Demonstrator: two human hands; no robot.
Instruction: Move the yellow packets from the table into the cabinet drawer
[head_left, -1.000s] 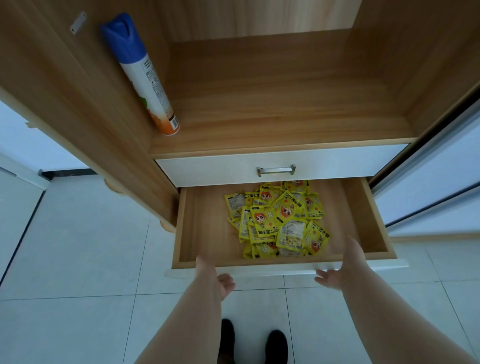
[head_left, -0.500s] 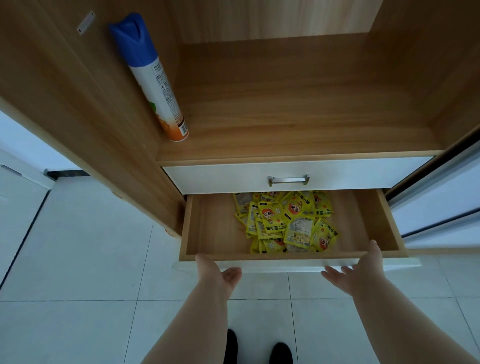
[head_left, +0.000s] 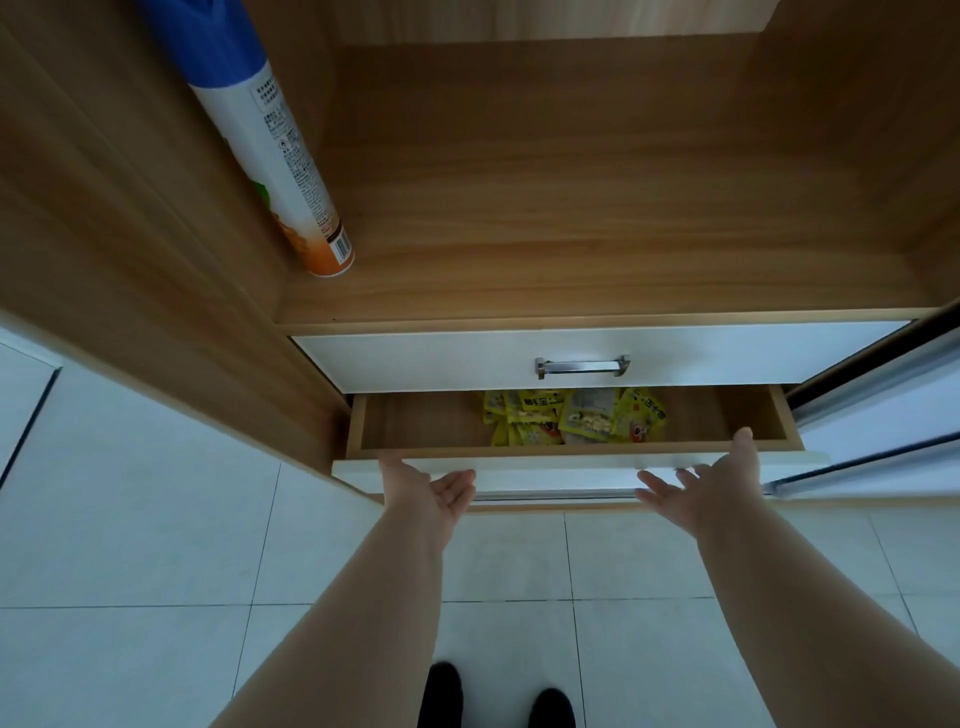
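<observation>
The drawer (head_left: 415, 423) in the lower middle of the frame has slid much further in than a second ago, so only a narrow strip of it shows below the upper drawer (head_left: 441, 361). The yellow packets (head_left: 576, 415) lie inside it at centre, partly hidden under that white front. The left hand (head_left: 431, 488) and right hand (head_left: 711, 483) press against the drawer's front, fingers straight and spread, gripping nothing; the task looks nearly done, with only the last push left
</observation>
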